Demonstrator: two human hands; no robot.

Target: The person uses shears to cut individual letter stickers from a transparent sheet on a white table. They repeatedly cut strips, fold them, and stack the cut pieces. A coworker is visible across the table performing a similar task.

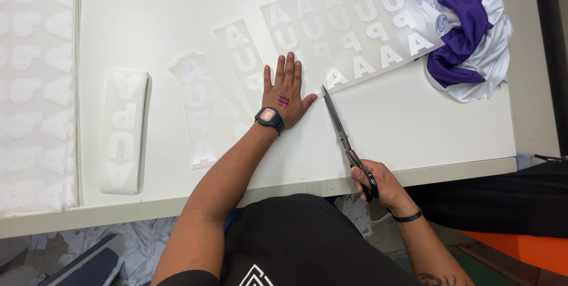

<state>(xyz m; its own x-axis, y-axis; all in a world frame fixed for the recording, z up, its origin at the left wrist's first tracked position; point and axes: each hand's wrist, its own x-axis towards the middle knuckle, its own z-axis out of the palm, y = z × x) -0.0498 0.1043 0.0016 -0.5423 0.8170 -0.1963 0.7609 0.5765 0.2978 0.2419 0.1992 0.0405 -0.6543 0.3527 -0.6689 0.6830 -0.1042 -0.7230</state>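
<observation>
Leftmost, a large sheet of white letters [35, 85] covers the far edge of the white table [414, 126]. Just right of it lies a narrow strip of letters [124, 129], then a cut strip [204, 111] lying at a slant, and beside that another short strip [245, 61]. The person's left hand [286, 88] rests flat and open, fingers spread, palm down on the lower corner of the big transparent letter sheet [349, 26], overlapping the short strip's edge; a dark watch [269, 119] sits on that wrist. Next, the right hand [376, 182] grips the black handles of long scissors [342, 132] at the table's near edge, blades closed or nearly so, tip pointing toward the sheet's lower corner near the left thumb. Farther right, a crumpled purple and white garment [470, 40] lies on the table, touching the sheet's right end.
</observation>
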